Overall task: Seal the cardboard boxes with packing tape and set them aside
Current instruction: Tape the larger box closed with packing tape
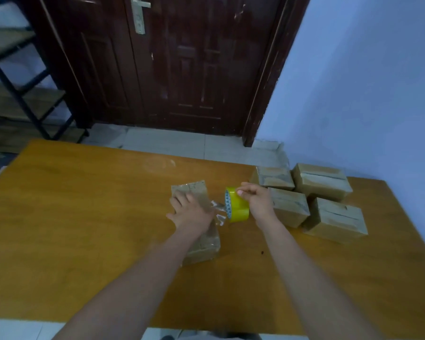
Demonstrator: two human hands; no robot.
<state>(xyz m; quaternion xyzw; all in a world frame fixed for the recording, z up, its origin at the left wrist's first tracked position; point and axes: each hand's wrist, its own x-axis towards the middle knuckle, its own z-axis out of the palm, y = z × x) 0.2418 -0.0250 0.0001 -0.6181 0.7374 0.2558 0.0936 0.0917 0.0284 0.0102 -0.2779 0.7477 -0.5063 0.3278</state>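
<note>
One box (196,217) is pressed flat-fingered by the left hand (189,209), its long axis running away from the person, while just right of it the tape roll (237,204) is gripped by the right hand (257,200).

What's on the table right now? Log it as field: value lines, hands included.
surface: orange wooden table
box in work: cardboard box, partly covered in clear tape
left hand: pressed flat on that box
right hand: grips the yellow tape roll
tape strip: runs from the roll to the box
other boxes: four boxes grouped at the right of the table
background: dark wooden door, black shelf frame
</note>
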